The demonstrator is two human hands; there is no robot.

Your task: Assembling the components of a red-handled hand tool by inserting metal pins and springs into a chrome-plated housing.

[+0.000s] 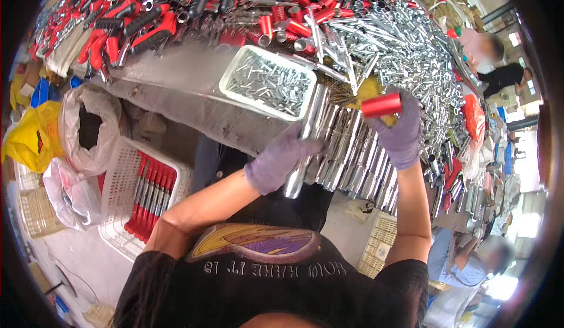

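Both of my hands wear thin purple-grey gloves. My left hand (281, 159) is closed around a long shiny chrome tube (295, 181), which stands tilted at the left end of a row of similar tubes. Raised over the right part of that row, my right hand (403, 133) grips a short red metal sleeve (380, 105) between thumb and fingers. The row of chrome tubes (351, 152) lies side by side at the table's near edge. A white tray (258, 106) of small metal pins sits just beyond my left hand.
Red-and-black handles (154, 31) heap up at the far left, with loose red sleeves (298, 27) beside them. A large pile of chrome parts (405, 52) covers the right. At lower left stands a white basket (111, 202) of red-and-silver tools (154, 190). Other people (464, 260) are at right.
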